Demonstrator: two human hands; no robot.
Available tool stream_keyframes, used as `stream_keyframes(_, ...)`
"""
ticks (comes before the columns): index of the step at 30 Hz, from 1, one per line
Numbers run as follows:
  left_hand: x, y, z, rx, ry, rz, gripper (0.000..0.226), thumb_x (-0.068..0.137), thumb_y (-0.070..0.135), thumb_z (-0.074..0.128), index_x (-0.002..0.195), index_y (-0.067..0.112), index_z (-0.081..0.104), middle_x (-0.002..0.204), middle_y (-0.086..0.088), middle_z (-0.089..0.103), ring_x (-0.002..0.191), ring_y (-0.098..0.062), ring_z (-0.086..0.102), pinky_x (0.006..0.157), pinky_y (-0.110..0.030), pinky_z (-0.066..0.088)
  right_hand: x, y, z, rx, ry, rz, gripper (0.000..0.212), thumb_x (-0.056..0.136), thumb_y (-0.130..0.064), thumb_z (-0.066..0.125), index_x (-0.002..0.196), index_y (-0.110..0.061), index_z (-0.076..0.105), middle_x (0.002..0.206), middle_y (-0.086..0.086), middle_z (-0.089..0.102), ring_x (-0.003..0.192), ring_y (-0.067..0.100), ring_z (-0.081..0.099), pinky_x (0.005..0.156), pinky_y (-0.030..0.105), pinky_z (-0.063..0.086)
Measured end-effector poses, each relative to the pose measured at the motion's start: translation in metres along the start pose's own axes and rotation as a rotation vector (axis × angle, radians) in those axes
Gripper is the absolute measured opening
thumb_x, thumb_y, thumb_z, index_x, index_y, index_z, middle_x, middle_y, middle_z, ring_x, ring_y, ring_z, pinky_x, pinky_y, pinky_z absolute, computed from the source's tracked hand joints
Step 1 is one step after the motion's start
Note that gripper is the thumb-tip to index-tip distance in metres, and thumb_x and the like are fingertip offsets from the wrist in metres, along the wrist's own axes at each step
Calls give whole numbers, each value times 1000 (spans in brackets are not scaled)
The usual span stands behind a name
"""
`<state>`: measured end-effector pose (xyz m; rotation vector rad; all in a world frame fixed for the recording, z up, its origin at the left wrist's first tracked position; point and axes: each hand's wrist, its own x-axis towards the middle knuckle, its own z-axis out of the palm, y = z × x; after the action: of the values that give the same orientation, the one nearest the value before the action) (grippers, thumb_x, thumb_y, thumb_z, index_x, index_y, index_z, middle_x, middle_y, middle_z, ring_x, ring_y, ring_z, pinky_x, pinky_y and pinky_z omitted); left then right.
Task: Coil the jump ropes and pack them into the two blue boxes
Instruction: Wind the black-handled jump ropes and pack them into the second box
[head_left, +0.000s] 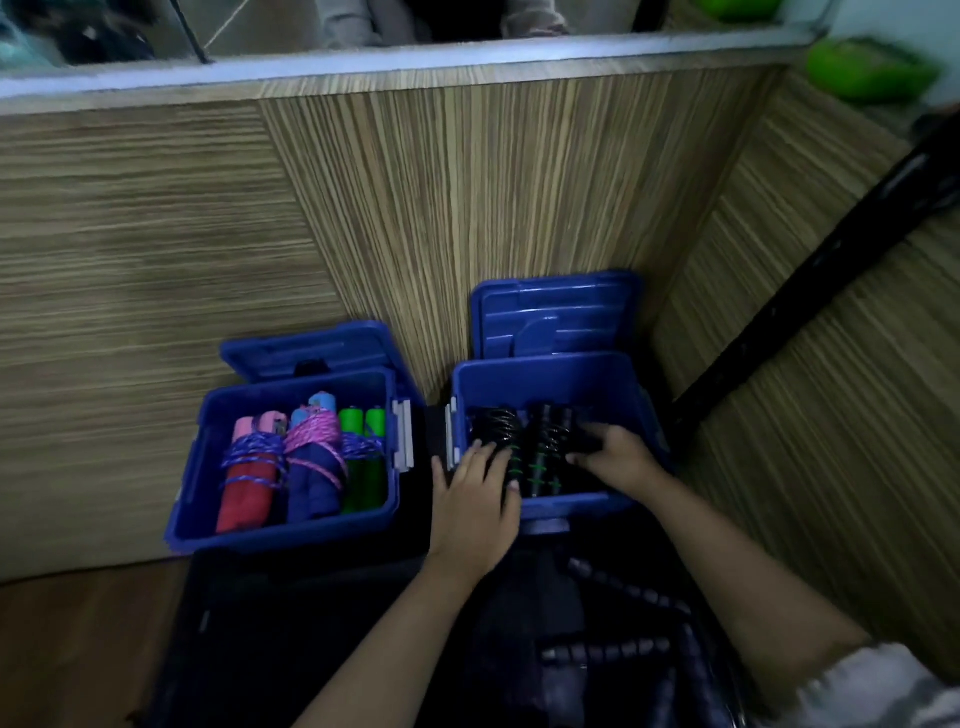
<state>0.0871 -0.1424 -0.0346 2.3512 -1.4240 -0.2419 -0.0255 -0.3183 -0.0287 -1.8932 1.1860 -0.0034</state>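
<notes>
My left hand lay flat and my right hand curled its grip on the black coiled jump ropes inside the right open blue plastic box.

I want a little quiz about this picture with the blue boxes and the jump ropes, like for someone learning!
1. True or false: the left blue plastic box holds three coiled ropes with coloured handles.
2. Both hands are in which box? A) left B) right blue plastic box C) neither
3. Fill in: the lids of both boxes are ____.

Key:
1. True: red rope bundle, dark blue bundle, green-handled bundle.
2. B: the left hand and right hand rest on the black coiled ropes.
3. open.
</notes>
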Motion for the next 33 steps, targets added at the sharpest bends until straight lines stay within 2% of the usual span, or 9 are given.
stream_keyframes(2,-21,5,7,-5,21,67,48,93,36,32,126,18,61,131,0,60,131,-18,49,103,-69,31,-29,-1,-9,78,77,-27,48,85,-9,67,131,-4,52,123,6,59,118,23,54,96,24,39)
stream_keyframes(6,-56,18,13,38,-66,124,58,93,40,27,144,19,41,152,1,38,145,-18,25,110,-64,5,-95,13,-18,97,258,-66,46,88,-9,63,133,-5,50,128,6,57,121,20,52,101,24,37)
stream_keyframes(13,-106,35,35,107,-231,353,52,88,32,36,135,20,53,137,4,55,133,-13,45,112,-63,17,-207,71,13,92,469,97,37,84,3,61,121,-1,59,116,13,65,110,24,61,94,24,42)
stream_keyframes(17,-125,43,54,92,-470,307,51,99,29,38,149,28,26,150,9,37,137,-12,34,117,-53,11,-250,106,54,36,412,267,27,77,2,65,103,-7,66,102,16,69,100,34,64,87,35,47)
stream_keyframes(22,-133,42,68,169,-439,288,54,100,25,43,150,27,23,150,7,34,136,-13,34,117,-52,16,-267,136,78,-127,303,390,47,80,-13,66,125,-5,53,123,16,52,115,33,52,94,27,37)
stream_keyframes(26,-143,52,72,104,-379,373,38,98,30,40,135,26,43,133,7,48,124,-15,47,101,-34,34,-260,151,80,-139,322,426,51,80,-19,68,124,-4,47,122,17,49,114,35,50,93,33,41)
stream_keyframes(28,-153,65,77,-2,-488,277,33,96,40,44,124,24,49,125,4,53,114,-19,56,87,-31,44,-256,154,79,-155,345,417,48,80,-22,69,120,-3,50,118,17,52,111,34,51,90,33,40)
stream_keyframes(30,-163,78,87,-76,-608,146,45,90,50,52,125,21,49,124,1,57,113,-24,58,86,-33,48,-251,160,80,-141,345,384,46,81,-20,69,120,-2,53,118,18,53,112,34,51,92,31,39)
stream_keyframes(33,-174,92,99,-142,-600,44,53,85,51,60,125,17,53,120,-4,60,111,-26,59,88,-35,50,-250,164,80,-121,316,352,38,83,-16,64,117,-1,56,115,20,53,110,35,53,89,30,40)
